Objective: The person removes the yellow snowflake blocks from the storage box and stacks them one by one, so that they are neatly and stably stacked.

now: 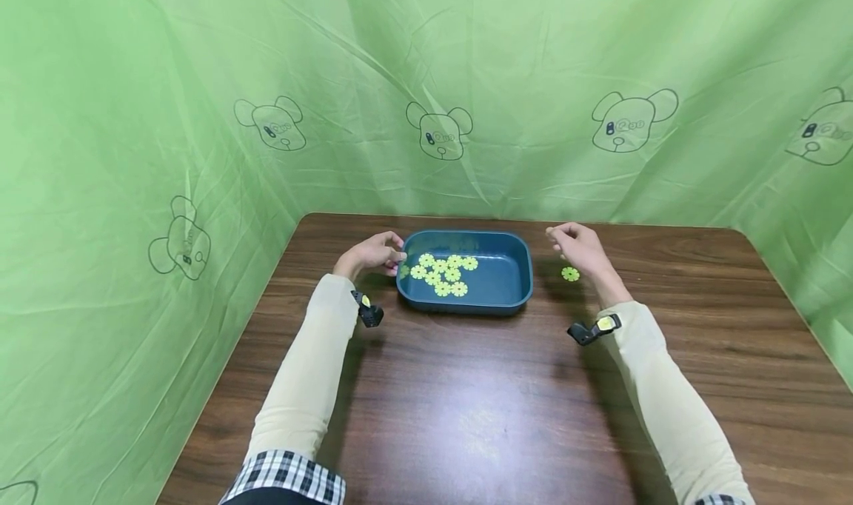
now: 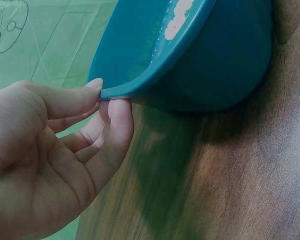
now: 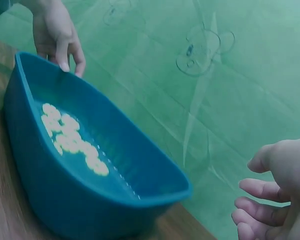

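Pinching the left rim of the blue tub [image 1: 496, 274] with the left hand [image 1: 373, 254] — thumb on top, bent fingers tucked under the lip. Resting on the brown table [image 1: 426, 364], near its far edge. Lying flat inside, mostly on the left: a bunch of yellow-green flowers [image 1: 440, 266]. Hanging over the wood to the right of the tub, fingers loosely bent, thumb apart, holding nothing visible: the right hand [image 1: 580, 249]. Lying outside the tub, just beside the right hand: one lone flower [image 1: 570, 274].

Could tip the tub by tugging up too hard with the left hand — only held on one side. Might then slide all the flowers into one heap. Could also bump the lone flower with the heel of the right hand and push it away. Looks thin and flat, so maybe tricky to pinch: might skid along the smooth wood or slip from the fingertips.
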Tool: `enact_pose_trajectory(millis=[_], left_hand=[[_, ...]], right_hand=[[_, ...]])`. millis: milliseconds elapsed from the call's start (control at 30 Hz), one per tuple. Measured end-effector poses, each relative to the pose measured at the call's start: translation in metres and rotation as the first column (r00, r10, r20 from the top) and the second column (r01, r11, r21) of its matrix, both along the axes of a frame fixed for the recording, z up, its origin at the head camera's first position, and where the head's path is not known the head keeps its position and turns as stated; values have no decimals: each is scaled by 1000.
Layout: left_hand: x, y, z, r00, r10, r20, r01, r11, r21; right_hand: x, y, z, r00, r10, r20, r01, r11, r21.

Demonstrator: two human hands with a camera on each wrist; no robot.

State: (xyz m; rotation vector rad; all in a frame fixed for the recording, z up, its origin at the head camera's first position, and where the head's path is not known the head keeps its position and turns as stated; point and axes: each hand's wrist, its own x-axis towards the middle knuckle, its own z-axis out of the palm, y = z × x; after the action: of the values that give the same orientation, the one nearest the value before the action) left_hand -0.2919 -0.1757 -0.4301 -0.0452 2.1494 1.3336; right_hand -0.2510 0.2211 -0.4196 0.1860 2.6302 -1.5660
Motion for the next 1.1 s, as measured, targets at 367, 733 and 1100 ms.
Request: enact_pose_trajectory(millis=[367,733,1100], left_hand=[[-1,1,2,1000,5,10,-5,1000,-6],[2,2,5,1000,3,21,-3,1000,-1],[1,1,2,1000,8,6,-8,1000,-4]], right_hand=[[-2,-39,8,998,47,-38,-50,994,-98],[-4,-73,4,985,124,-123,-132,990,-59],[-12,-93,-18,984,158,-83,-160,987,-9]])
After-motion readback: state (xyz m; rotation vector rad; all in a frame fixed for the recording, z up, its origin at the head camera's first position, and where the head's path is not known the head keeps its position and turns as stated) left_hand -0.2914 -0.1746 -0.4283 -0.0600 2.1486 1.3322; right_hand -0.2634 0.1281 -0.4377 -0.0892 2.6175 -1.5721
